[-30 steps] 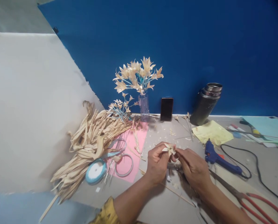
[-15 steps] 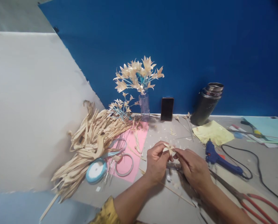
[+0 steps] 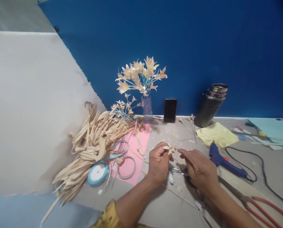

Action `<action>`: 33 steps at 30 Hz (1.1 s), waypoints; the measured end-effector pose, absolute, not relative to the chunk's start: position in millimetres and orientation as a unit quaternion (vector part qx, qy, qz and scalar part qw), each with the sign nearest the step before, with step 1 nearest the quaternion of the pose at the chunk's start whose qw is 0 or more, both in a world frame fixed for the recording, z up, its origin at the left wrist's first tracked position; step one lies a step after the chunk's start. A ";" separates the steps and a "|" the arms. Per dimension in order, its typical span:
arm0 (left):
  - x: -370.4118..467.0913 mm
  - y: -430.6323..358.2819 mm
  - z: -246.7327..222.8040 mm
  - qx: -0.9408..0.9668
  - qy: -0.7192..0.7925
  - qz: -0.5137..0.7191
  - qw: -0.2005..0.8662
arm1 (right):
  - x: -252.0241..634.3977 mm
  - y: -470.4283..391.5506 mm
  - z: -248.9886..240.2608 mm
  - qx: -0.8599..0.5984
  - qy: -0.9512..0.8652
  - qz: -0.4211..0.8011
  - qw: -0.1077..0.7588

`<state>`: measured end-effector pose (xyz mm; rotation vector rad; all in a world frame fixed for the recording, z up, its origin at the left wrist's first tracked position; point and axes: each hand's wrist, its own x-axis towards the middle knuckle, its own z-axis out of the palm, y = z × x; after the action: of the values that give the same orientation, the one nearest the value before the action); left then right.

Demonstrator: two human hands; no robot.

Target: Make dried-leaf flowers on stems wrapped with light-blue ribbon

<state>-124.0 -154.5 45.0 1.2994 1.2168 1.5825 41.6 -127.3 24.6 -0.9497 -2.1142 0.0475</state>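
Observation:
A small pale cream flower with pointed petals [image 3: 170, 148] is pinched between the thumb and fingers of my left hand [image 3: 158, 163], petals facing up. Just to its right is my right hand [image 3: 199, 167], fingers drawn together with the tips close to a petal; whether anything tiny is between them is hidden. Beneath the hands lies a metal blade-like tool [image 3: 177, 171], partly covered. A thin stick [image 3: 180, 198] rests on the table in front of it.
Dried husk strips [image 3: 91, 148], a blue ribbon roll [image 3: 98, 173] and pink paper [image 3: 138, 148] lie left. Behind stand a flower vase [image 3: 146, 109], phone [image 3: 170, 110] and dark flask [image 3: 210, 106]. A blue glue gun [image 3: 227, 164] and red-handled scissors [image 3: 262, 209] lie right.
My right fingertips have drawn slightly right, off the flower's petals. In my left hand the flower has shifted a little left and turned.

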 end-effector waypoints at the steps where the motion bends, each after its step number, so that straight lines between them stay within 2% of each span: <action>1: -123.9 -154.5 45.2 0.506 0.478 0.616 0.369 | 41.1 -127.5 24.5 -0.376 -0.835 0.020 0.401; 21: -113.4 -157.1 47.9 0.475 0.456 0.635 0.404 | 38.0 -130.3 25.6 -0.378 -0.827 0.054 0.412; 33: -116.6 -152.0 55.2 0.390 0.467 0.643 0.465 | 38.6 -129.5 27.9 -0.378 -0.833 0.009 0.403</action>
<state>-116.6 -152.0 55.2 0.9569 1.1473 1.5784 38.6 -129.5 27.9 -0.9554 -2.1052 0.0229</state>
